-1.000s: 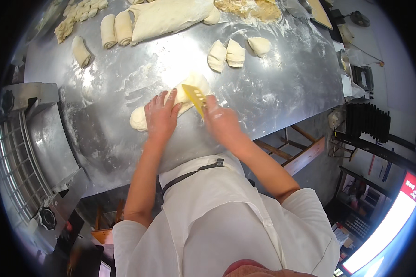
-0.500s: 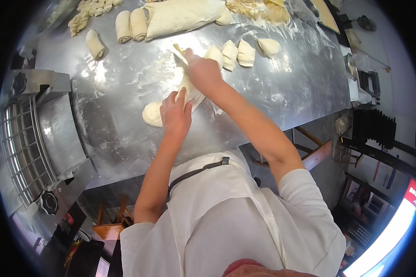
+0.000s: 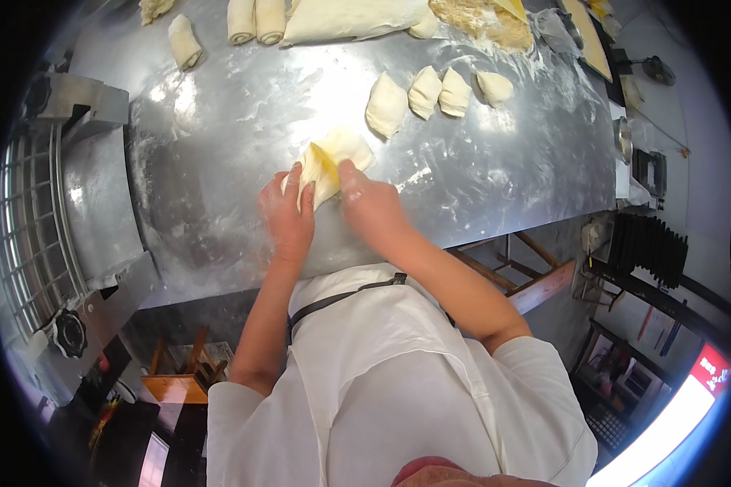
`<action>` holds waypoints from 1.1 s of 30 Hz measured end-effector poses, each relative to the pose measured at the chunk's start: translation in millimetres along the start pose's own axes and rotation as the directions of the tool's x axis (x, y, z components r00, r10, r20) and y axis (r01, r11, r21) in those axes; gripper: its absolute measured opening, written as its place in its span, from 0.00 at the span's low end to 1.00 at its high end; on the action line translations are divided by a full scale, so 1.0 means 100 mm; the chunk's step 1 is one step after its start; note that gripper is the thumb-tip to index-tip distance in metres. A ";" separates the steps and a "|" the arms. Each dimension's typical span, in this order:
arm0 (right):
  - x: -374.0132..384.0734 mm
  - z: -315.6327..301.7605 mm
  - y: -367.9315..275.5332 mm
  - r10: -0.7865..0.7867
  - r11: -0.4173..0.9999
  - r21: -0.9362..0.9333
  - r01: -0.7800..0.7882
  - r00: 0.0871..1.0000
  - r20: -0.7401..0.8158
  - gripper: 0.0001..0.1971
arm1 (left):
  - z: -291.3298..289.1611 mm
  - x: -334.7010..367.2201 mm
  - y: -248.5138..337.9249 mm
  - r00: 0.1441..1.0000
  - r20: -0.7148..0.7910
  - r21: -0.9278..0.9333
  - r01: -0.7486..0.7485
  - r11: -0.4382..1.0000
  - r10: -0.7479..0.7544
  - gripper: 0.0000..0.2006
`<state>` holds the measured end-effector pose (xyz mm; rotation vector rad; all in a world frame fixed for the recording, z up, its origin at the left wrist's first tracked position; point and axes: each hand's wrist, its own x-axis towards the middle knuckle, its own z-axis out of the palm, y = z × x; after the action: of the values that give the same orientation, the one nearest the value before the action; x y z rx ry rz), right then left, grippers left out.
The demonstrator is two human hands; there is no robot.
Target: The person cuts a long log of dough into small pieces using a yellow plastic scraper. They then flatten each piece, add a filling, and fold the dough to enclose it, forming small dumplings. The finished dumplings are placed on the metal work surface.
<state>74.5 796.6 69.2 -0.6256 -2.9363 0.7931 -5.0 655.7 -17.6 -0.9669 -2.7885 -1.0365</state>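
Observation:
My left hand [image 3: 287, 213] presses its fingers against the near-left side of a pale dough piece [image 3: 351, 144] on the metal table. My right hand [image 3: 372, 204] is closed on a yellow dough scraper [image 3: 323, 165], which stands on edge across the dough. The fingers wrapped round the scraper are partly hidden by the back of the hand. Some dough lies on the near side of the blade, between the hands, and some beyond it. To the right of it sit several cut dough pieces [image 3: 387, 105] in a row, separate from one another.
At the back lie a large dough slab [image 3: 349, 18], rolled dough lengths [image 3: 256, 20] and a patch of brown filling or crumbs [image 3: 483, 24]. One short roll [image 3: 184, 42] sits at the back left. A metal machine with a grille [image 3: 36, 219] borders the floury metal table [image 3: 211, 219] on the left.
Both hands have come closer to me, and the scraper has moved from the far end of the dough toward my left hand. The view has shifted, so the table's back rows sit higher.

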 end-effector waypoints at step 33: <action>0.49 0.54 -0.66 -0.229 0.957 -0.172 0.235 0.972 0.053 0.09 | -0.20 -0.20 -0.16 0.978 0.083 -0.275 0.205 0.939 -0.190 0.23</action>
<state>-2.1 737.9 51.7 -0.2673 -3.0552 0.5282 -1.7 623.0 -15.4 -0.7524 -2.8833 -1.4912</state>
